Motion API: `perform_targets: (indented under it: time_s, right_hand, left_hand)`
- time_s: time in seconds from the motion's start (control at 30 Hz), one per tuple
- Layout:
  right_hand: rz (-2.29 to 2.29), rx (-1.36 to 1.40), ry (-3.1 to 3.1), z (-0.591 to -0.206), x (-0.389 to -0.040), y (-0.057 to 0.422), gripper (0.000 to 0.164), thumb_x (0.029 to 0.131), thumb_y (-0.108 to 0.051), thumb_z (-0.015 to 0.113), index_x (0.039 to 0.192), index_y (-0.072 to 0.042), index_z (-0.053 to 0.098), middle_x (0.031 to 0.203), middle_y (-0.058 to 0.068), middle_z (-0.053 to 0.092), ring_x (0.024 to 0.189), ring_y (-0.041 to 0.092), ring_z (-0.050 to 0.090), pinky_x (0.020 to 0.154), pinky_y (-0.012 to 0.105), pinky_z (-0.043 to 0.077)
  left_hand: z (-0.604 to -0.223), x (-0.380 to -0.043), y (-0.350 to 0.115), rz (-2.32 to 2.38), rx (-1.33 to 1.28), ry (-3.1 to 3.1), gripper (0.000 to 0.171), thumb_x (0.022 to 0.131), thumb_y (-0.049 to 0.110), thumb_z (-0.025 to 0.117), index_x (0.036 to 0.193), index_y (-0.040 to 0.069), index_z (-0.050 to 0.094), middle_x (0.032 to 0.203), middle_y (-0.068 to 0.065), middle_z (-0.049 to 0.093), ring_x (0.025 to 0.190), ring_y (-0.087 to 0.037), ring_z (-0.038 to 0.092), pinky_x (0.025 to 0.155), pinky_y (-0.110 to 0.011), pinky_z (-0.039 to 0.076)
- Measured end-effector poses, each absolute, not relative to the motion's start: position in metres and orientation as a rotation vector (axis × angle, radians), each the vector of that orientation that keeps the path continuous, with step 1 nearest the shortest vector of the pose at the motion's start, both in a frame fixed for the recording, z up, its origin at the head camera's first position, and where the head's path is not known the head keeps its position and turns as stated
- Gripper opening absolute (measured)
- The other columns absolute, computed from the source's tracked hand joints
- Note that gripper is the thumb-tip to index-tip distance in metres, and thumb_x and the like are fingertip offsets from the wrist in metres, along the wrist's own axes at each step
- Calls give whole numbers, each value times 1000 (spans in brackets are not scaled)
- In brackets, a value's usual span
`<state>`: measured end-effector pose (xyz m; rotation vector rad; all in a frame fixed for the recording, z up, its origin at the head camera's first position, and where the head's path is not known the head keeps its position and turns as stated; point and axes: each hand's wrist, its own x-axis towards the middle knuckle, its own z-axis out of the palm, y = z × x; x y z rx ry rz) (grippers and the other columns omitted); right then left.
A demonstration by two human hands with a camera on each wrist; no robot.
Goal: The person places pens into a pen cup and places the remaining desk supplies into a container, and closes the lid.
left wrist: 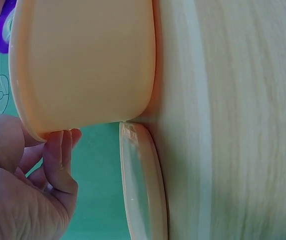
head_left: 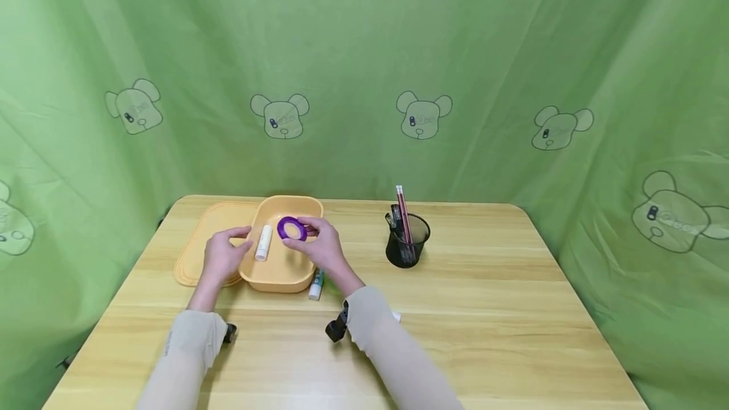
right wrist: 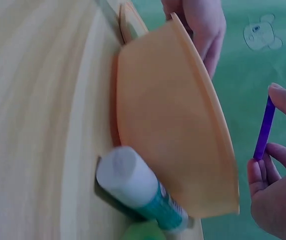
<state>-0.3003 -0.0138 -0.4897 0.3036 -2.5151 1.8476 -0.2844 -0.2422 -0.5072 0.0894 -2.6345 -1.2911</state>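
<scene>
My right hand [head_left: 321,244] pinches a purple roll of tape [head_left: 281,231] between thumb and fingers, held up over the orange plastic box [head_left: 285,274]. The right wrist view shows the tape edge-on, above the box rim. At the box's left side, my left hand [left wrist: 28,185] grips the rim, thumb on top and fingers curled against the outer wall. A white glue stick [head_left: 264,243] lies inside the box. Against the box's right side rests a green-and-white glue stick [right wrist: 143,190], its white cap toward me.
The orange lid [head_left: 196,252] lies flat left of the box. A black mesh pen cup [head_left: 403,253] with pencils and pens stands to the right. A light green object [right wrist: 143,231] sits by the outer glue stick. A small white item [head_left: 397,317] shows partly behind my right sleeve.
</scene>
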Motion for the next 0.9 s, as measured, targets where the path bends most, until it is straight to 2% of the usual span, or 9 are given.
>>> perform_targets:
  time_s: [0.23, 0.47, 0.67, 0.9]
  right_hand:
    - [1781, 518, -2582, -493, -292, -33, 59, 70, -32, 86, 122, -14, 64, 112, 0, 62, 96, 15, 59, 83, 27, 50]
    - [1519, 604, -2763, -498, -289, -48, 61, 69, -34, 86, 121, -11, 66, 104, 1, 63, 92, 12, 57, 78, 20, 47]
    - [1379, 647, -2900, -498, -290, -51, 60, 67, -33, 87, 119, -10, 66, 102, 2, 66, 88, 10, 58, 78, 20, 47]
    - [1273, 688, -3001, -497, -293, -51, 62, 64, -38, 88, 117, -12, 68, 104, 0, 70, 87, 8, 59, 82, 22, 47]
  left_hand:
    - [-507, -286, -245, -1292, 75, -2645, 36, 88, 13, 68, 123, 8, 64, 119, -15, 66, 45, -12, 48, 40, -27, 44]
    - [-507, -286, -246, -1323, 70, -2651, 37, 88, 12, 67, 124, 7, 64, 120, -16, 65, 45, -13, 49, 40, -27, 46]
    - [-506, -285, -245, -1326, 74, -2654, 37, 88, 13, 68, 124, 7, 64, 120, -16, 65, 45, -13, 50, 40, -27, 45]
    - [-507, -285, -245, -1337, 75, -2639, 36, 88, 13, 68, 124, 8, 64, 120, -15, 65, 43, -12, 47, 38, -27, 43]
